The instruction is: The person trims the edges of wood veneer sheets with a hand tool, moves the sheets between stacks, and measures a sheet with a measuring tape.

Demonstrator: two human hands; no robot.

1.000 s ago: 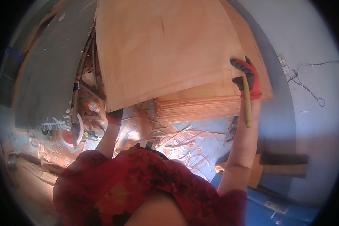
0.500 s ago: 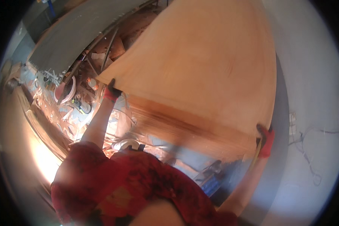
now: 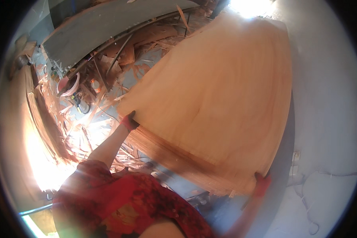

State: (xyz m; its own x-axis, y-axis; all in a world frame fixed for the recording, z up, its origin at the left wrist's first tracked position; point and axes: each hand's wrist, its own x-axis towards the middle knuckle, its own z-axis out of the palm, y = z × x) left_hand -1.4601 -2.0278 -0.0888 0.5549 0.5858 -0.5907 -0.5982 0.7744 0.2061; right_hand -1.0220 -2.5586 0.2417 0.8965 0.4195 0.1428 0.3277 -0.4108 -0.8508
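A large, thin sheet of tan wood veneer [image 3: 214, 91] spreads away from me over a stack of similar sheets [image 3: 174, 160], whose layered near edge shows below it. My left hand [image 3: 130, 121], in a red glove with dark fingers, is closed on the sheet's near left edge, with the thumb on top. At the near right corner, my right hand [image 3: 262, 184], gloved the same way, is closed on the edge too. The fingers of both hands are hidden under the sheet.
A long grey-topped table [image 3: 111, 29] on metal legs stands at the far left. Veneer scraps [image 3: 87, 139] litter the floor around it. More wood sheets [image 3: 39, 115] lean at the left. Along the right runs a pale wall [image 3: 325, 107] with a socket [image 3: 295, 158] and a loose cable.
The view has shifted, and the sheet's far end now shows under a bright light. Both hands, still on the sheet's near edge, appear lower in the picture and somewhat closer together.
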